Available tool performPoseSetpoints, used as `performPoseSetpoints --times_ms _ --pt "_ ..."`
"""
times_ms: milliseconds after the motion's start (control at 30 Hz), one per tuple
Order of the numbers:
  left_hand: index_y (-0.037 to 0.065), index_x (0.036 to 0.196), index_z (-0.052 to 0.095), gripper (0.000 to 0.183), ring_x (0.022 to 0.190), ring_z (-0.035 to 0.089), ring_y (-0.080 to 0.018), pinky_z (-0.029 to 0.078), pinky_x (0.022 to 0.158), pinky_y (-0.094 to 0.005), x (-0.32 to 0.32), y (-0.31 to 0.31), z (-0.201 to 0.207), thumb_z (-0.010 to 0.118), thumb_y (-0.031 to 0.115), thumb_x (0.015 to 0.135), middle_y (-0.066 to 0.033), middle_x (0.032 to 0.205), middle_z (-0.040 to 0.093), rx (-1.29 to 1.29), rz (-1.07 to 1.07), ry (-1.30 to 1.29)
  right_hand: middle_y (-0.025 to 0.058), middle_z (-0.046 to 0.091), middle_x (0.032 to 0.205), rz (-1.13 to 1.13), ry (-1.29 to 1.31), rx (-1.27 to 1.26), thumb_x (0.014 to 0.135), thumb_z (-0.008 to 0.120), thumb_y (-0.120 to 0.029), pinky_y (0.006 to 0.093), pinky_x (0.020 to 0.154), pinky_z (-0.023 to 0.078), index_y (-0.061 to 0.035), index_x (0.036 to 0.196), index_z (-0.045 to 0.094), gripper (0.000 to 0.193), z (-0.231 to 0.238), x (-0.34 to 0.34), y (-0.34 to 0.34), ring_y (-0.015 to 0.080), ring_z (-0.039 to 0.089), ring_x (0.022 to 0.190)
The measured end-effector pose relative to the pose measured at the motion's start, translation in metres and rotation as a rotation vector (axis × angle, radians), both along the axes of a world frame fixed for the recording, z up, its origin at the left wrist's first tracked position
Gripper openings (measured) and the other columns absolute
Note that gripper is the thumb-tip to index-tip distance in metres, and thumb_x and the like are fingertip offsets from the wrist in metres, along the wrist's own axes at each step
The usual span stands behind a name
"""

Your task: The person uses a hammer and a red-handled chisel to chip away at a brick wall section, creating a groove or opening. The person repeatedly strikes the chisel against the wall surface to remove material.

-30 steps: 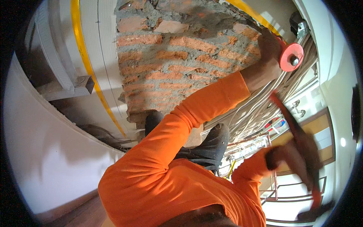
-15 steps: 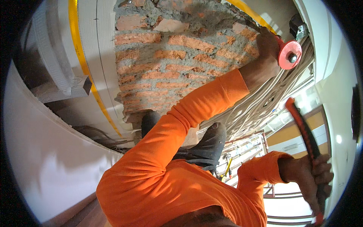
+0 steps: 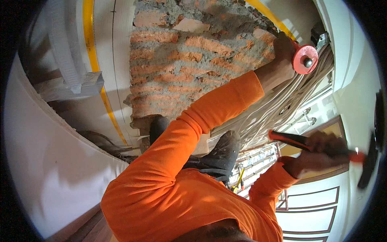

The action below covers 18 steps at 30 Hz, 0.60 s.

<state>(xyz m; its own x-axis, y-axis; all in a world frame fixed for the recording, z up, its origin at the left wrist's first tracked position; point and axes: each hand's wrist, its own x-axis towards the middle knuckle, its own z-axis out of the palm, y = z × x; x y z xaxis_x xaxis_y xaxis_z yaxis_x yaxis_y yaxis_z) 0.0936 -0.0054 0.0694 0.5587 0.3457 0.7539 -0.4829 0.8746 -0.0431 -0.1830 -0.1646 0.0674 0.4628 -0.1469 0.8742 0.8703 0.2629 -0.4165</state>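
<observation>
My left arm, in an orange sleeve, reaches across to the upper right. There my left hand is closed round a chisel with a round red hand guard; its metal striking end faces away from the wall. The chisel's point is hidden behind the hand, by the edge of the exposed brick wall. Lower down on the right, my right hand grips a hammer by its black and red handle. The dark hammer head shows at the far right, blurred by motion, apart from the chisel.
Pale cables run in a bundle beside the wall. Yellow tape edges the board on the left, near a metal channel. A white panel curves along the lower left. Scaffold rungs stand below my legs.
My right hand has risen, and the hammer has swung from near upright to almost level, bringing its head into view. The left hand still holds the chisel at the wall's edge.
</observation>
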Motion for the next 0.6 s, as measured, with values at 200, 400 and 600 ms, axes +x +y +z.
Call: performPoseSetpoints --times_ms 200,400,600 --pt "0.004 0.087 0.062 0.024 0.073 0.066 -0.0191 0.055 0.064 -0.0342 -0.05 -0.034 0.007 0.059 0.028 0.088 -0.0104 0.079 0.066 0.052 0.631 0.383 -0.0019 0.038 0.049 -0.284 -0.408 0.036 0.076 0.034 -0.083 0.0303 0.04 0.029 -0.0168 0.068 0.049 0.069 -0.013 0.031 -0.016 0.0112 0.032 0.041" --pt "0.005 0.086 0.055 0.031 0.074 0.061 -0.0179 0.051 0.064 -0.0309 -0.031 0.004 0.01 0.047 0.034 0.094 -0.0092 0.084 0.063 -0.024 -0.154 0.137 -0.0014 0.036 0.056 -0.264 0.456 -0.34 0.096 0.037 -0.057 0.023 0.034 0.025 -0.0101 0.077 0.044 0.051 -0.063 0.061 0.036 0.0072 0.032 0.039" --pt "0.005 0.088 0.062 0.029 0.08 0.064 -0.0189 0.053 0.069 -0.0322 0.006 -0.007 0.002 0.056 0.033 0.09 -0.0104 0.088 0.065 -0.099 -0.21 0.015 -0.0017 0.041 0.052 -0.147 -0.085 0.158 0.087 0.042 -0.066 0.0262 0.036 0.029 -0.0158 0.073 0.048 0.052 -0.017 0.005 -0.015 0.0108 0.038 0.039"
